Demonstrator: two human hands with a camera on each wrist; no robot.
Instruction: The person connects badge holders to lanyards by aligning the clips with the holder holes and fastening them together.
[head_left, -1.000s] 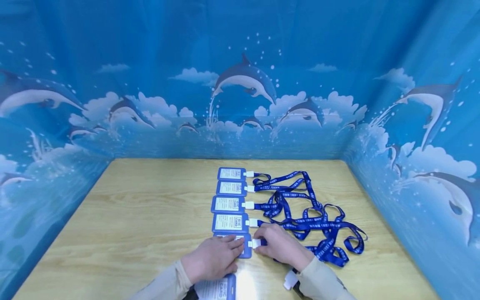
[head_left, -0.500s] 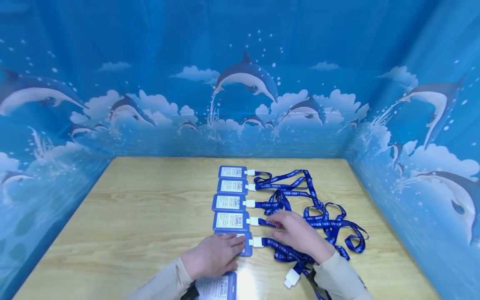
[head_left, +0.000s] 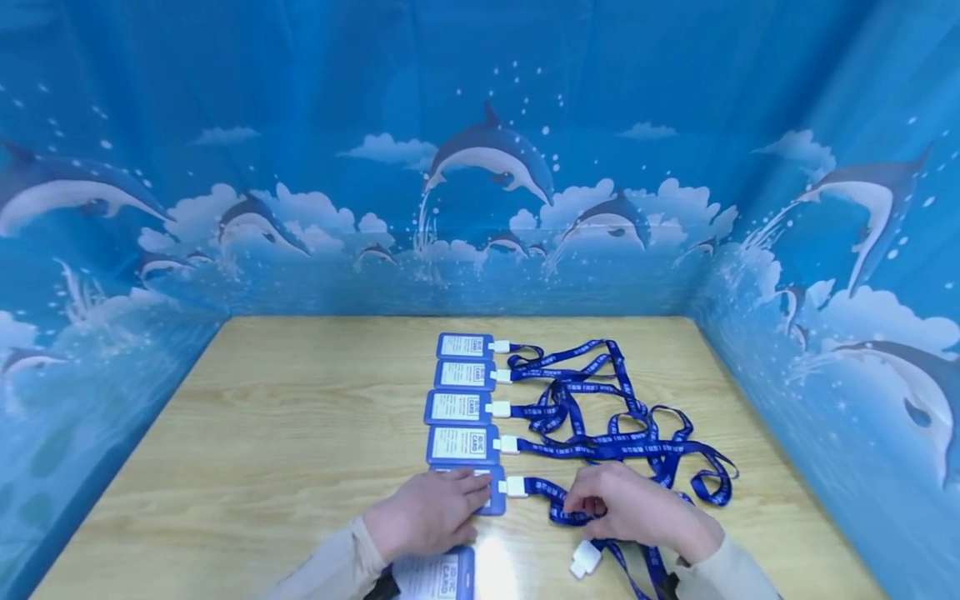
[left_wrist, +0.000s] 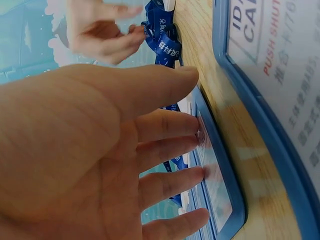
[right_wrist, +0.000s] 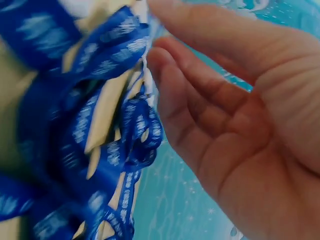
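My left hand (head_left: pixel 429 514) lies with fingers straight across the nearest ID badge holder (head_left: pixel 493 498) in the row, its fingertips (left_wrist: pixel 196 172) touching the clear front in the left wrist view. That holder's white clip (head_left: pixel 516 487) joins a blue printed lanyard (head_left: pixel 542 487). Over the lanyard's near loops, my right hand (head_left: pixel 637 510) hovers with thumb and fingers loosely bent. In the right wrist view nothing shows between the right thumb and fingers (right_wrist: pixel 172 85), beside the bunched straps (right_wrist: pixel 142 130). A loose white clip (head_left: pixel 585 558) lies just below the right hand.
Several more badge holders (head_left: pixel 462 444) are lined up away from me, lanyards tangled to their right (head_left: pixel 660 454). Another badge holder (head_left: pixel 444 575) lies at the near edge, partly under the left forearm. A dolphin-printed curtain (head_left: pixel 480 275) surrounds the wooden table (head_left: pixel 300 417).
My right hand has let go by the nearest holder's clip, gone to the lanyard above, then moved right and toward me. The left hand has stayed on the holder.
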